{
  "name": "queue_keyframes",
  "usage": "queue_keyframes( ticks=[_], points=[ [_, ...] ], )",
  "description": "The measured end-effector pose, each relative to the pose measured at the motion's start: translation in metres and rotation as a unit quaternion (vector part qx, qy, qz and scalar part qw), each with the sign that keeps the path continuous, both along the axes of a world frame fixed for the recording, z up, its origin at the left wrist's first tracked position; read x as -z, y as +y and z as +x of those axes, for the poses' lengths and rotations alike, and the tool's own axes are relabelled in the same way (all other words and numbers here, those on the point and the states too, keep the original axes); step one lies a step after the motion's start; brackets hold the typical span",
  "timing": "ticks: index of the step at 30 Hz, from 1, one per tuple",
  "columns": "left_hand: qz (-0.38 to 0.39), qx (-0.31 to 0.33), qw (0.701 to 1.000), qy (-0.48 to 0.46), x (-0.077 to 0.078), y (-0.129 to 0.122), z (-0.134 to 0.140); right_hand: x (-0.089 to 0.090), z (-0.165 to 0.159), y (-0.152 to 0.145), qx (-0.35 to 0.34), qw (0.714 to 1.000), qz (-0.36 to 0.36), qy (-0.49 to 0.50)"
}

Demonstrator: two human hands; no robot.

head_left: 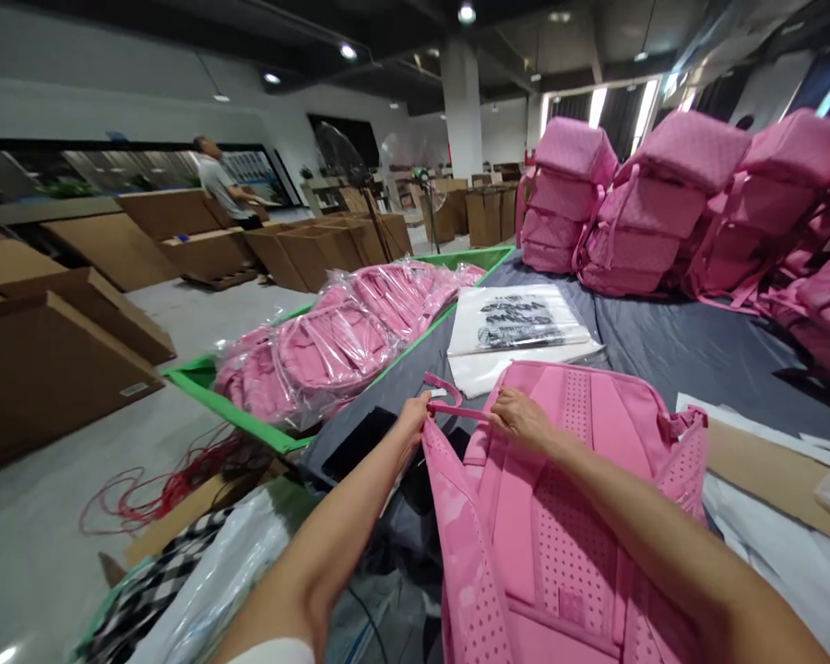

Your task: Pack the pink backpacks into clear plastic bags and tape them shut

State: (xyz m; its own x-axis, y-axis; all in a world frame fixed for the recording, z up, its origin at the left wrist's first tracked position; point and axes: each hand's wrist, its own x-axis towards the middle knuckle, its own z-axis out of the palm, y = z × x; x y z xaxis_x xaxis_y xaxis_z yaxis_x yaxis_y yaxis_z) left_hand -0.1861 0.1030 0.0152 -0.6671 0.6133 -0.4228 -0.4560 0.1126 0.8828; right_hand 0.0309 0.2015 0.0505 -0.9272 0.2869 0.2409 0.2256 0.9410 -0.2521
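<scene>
With the pink bag [560,544] at the table's [636,332] near edge, the left hand [411,424], closed on the shoulder strap's [458,526] end, and the right hand [518,415], pinching the thin band [460,409], should pull evenly (without twisting, I think).

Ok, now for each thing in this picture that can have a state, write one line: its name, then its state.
Strap: stretched between both hands
Left hand: closed on the strap
Right hand: closed on the strap
Backpack: lying with its back panel up
Bagged backpacks: wrapped in clear plastic
Unbagged backpacks: stacked
Red cord: tangled
Ceiling light: on
Fan: cannot tell whether running
</scene>
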Motion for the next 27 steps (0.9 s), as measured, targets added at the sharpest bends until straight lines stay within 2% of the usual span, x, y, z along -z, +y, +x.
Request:
queue_keyframes(
  ticks=[3,5,6,8,10,12,14,16,18,20,22,24,25,27],
  points=[
    [0.073,0.023,0.997,-0.008,-0.04,-0.011,-0.003,-0.02,-0.022,0.0,0.12,0.99,-0.062,-0.036],
    [0.119,0.056,0.991,-0.002,-0.07,-0.016,-0.003,-0.04,-0.043,-0.001,0.144,0.983,-0.111,-0.025],
    [0.137,0.075,0.988,0.003,-0.084,-0.017,-0.001,-0.051,-0.053,-0.002,0.13,0.983,-0.127,-0.007],
    [0.169,0.114,0.979,0.019,-0.106,-0.019,0.007,-0.074,-0.068,-0.004,0.082,0.989,-0.114,0.051],
    [0.203,0.14,0.968,0.053,-0.12,-0.018,0.017,-0.097,-0.071,-0.006,0.047,0.992,-0.061,0.103],
    [0.237,0.149,0.955,0.1,-0.126,-0.016,0.028,-0.114,-0.061,-0.008,0.04,0.991,-0.012,0.126],
    [0.269,0.152,0.941,0.138,-0.129,-0.008,0.038,-0.122,-0.041,-0.01,0.051,0.994,0.007,0.099],
    [0.291,0.167,0.929,0.154,-0.131,0.006,0.046,-0.116,-0.014,-0.015,0.094,0.994,0.012,0.056],
    [0.296,0.182,0.921,0.174,-0.131,0.026,0.054,-0.093,0.019,-0.03,0.149,0.989,-0.014,0.014],
    [0.274,0.183,0.909,0.254,-0.125,0.051,0.064,-0.06,0.056,-0.058,0.174,0.981,-0.078,-0.023],
    [0.235,0.18,0.888,0.351,-0.109,0.075,0.081,-0.028,0.089,-0.097,0.155,0.973,-0.164,-0.045],
    [0.191,0.183,0.873,0.411,-0.085,0.091,0.105,-0.007,0.115,-0.138,0.144,0.964,-0.218,-0.043],
    [0.172,0.185,0.87,0.423,-0.071,0.095,0.119,-0.002,0.126,-0.155,0.15,0.961,-0.228,-0.047],
    [0.142,0.186,0.865,0.445,-0.045,0.099,0.141,-0.004,0.145,-0.174,0.152,0.964,-0.208,-0.067]
  ],
)
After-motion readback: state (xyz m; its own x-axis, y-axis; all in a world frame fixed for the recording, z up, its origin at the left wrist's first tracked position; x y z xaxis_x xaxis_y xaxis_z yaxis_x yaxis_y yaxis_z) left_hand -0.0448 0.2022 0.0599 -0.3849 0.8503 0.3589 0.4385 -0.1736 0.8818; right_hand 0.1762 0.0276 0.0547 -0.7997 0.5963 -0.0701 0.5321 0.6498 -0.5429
